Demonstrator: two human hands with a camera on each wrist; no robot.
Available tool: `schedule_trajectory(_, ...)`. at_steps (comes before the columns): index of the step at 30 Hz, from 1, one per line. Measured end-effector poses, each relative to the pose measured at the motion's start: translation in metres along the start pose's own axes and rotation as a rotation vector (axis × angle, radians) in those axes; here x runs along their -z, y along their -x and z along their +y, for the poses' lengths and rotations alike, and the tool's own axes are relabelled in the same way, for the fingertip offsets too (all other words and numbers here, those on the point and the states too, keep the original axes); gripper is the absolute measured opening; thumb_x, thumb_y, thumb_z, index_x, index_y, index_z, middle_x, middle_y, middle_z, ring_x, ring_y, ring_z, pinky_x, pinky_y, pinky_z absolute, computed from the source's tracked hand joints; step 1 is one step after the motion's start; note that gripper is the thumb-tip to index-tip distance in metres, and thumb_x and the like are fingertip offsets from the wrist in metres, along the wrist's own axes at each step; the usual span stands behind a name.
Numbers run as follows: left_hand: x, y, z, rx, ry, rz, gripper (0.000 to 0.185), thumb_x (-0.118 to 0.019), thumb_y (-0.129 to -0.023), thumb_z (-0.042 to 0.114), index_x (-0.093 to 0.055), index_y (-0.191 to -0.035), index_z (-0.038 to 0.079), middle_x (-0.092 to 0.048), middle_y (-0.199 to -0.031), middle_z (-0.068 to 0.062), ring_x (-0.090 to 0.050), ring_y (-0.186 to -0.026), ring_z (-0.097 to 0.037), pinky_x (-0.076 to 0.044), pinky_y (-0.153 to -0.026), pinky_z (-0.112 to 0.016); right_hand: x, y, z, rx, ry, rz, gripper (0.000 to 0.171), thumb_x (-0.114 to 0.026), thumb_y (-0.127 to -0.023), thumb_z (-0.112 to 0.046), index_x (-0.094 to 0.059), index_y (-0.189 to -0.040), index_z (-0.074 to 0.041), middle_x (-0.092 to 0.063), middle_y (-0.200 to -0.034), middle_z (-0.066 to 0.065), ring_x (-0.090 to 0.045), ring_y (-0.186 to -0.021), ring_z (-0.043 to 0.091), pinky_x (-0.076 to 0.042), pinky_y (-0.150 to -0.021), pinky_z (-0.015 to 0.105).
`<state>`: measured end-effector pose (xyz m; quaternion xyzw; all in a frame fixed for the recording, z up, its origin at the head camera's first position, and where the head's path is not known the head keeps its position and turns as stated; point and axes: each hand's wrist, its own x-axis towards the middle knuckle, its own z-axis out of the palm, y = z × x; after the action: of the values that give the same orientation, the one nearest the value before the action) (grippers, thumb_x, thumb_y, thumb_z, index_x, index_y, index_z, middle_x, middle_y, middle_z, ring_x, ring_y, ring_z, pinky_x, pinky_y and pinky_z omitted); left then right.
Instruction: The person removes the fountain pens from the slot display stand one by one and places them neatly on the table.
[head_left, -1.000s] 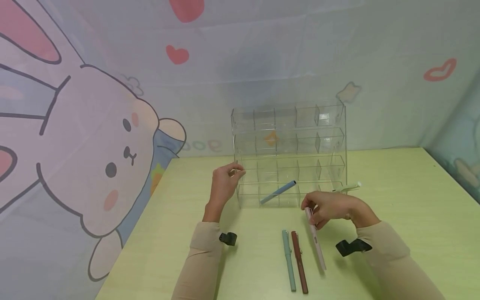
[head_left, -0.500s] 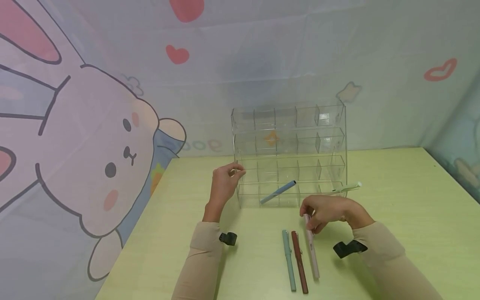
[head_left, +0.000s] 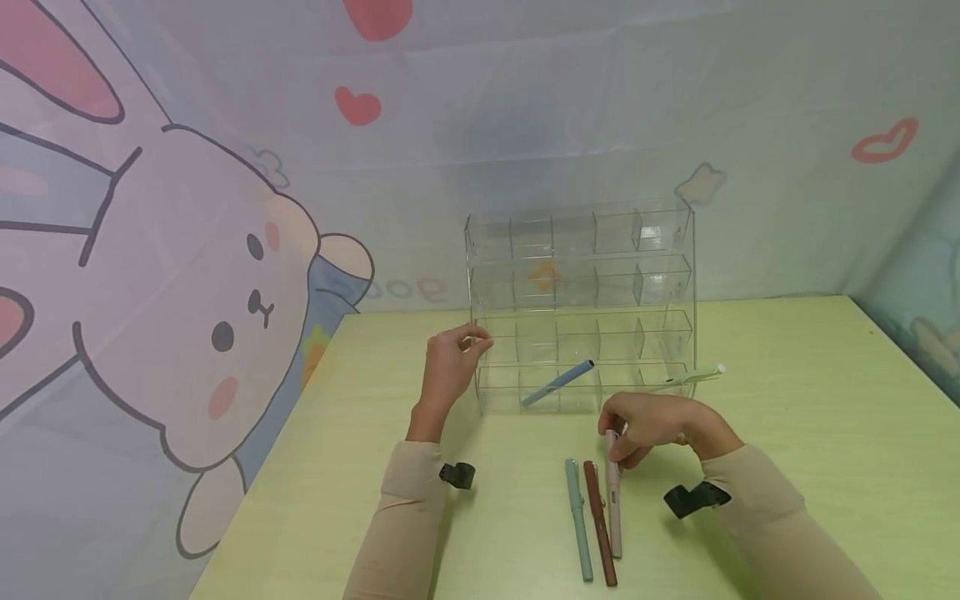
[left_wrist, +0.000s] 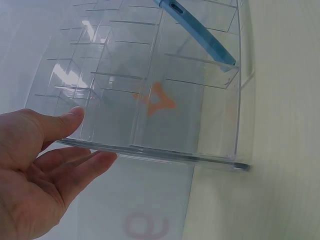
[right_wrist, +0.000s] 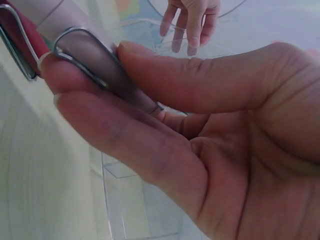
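Only the right wrist view shows right hand (right_wrist: 210,140) pinching pink pen's (right_wrist: 95,60) clip; left hand (left_wrist: 35,170) relaxed.

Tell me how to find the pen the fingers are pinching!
Find the clear plastic organizer standing on the pale green table. In front of it three pens lie side by side. The pale pink pen is the rightmost, beside the dark red pen, and the only one the right hand pinches.

A staged tabletop set, not a lived-in room: pale green wooden table (head_left: 787,433), cartoon rabbit-print fabric backdrop (head_left: 187,275) from nine to three o'clock, clear acrylic compartment organiser (head_left: 577,283) at twelve o'clock.
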<state>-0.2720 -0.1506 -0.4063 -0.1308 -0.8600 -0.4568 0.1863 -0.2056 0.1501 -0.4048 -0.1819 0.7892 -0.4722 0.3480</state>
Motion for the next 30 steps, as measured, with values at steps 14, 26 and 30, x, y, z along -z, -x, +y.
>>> schedule_trajectory(14,0.0,-0.0002,0.0004,-0.01,0.007,0.002,0.006,-0.076,-0.091,0.011,-0.077,-0.094,0.006,-0.071,-0.116,-0.017,-0.069,-0.106,-0.035,-0.056,-0.09,-0.041,0.0027,-0.0005,0.0015,-0.009,0.026,0.014,0.027,-0.068,-0.085,0.014,-0.054,-0.109,0.012,-0.06,-0.091,0.019,-0.07,-0.079,0.028,-0.061,-0.072,0.041)
schedule_trajectory(26,-0.0005,-0.0006,-0.0016,-0.014,-0.003,0.0,0.007,-0.075,-0.091,0.013,-0.077,-0.095,0.007,-0.071,-0.116,-0.015,-0.069,-0.105,-0.035,-0.056,-0.09,-0.041,-0.0011,-0.0053,0.007,-0.022,0.213,0.009,0.022,-0.075,-0.082,0.009,-0.062,-0.099,0.004,-0.062,-0.084,0.011,-0.067,-0.071,0.024,-0.059,-0.065,0.038)
schedule_trajectory(30,-0.0004,0.0001,-0.0018,-0.011,-0.001,0.001,0.007,-0.075,-0.091,0.013,-0.077,-0.095,0.008,-0.071,-0.116,-0.014,-0.069,-0.105,-0.036,-0.056,-0.09,-0.042,-0.0021,-0.0069,0.0078,-0.003,0.278,0.015,0.021,-0.077,-0.08,0.007,-0.064,-0.095,0.001,-0.06,-0.082,0.008,-0.06,-0.069,0.019,-0.057,-0.061,0.036)
